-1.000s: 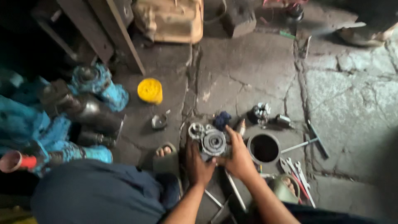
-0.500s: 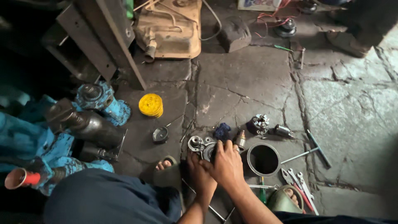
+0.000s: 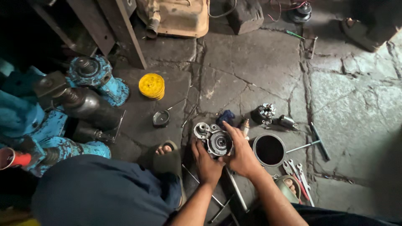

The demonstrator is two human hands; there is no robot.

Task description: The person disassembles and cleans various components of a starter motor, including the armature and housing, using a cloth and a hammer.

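- My left hand [image 3: 206,164] grips the round metal housing [image 3: 219,143] from below.
- My right hand [image 3: 239,155] wraps its right side.
- Black ring [image 3: 269,150] lies just right of the housing.

No packages, labels, signs or screens show clearly on the cracked stone workshop floor; a round yellow object [image 3: 151,86] lying beside the blue machinery may be a lidded container, though dim light leaves that uncertain.

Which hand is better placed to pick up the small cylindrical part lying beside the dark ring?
Right, probably. The right hand is on the round metal housing nearest the small cylindrical part; the left hand grips the housing's far side.
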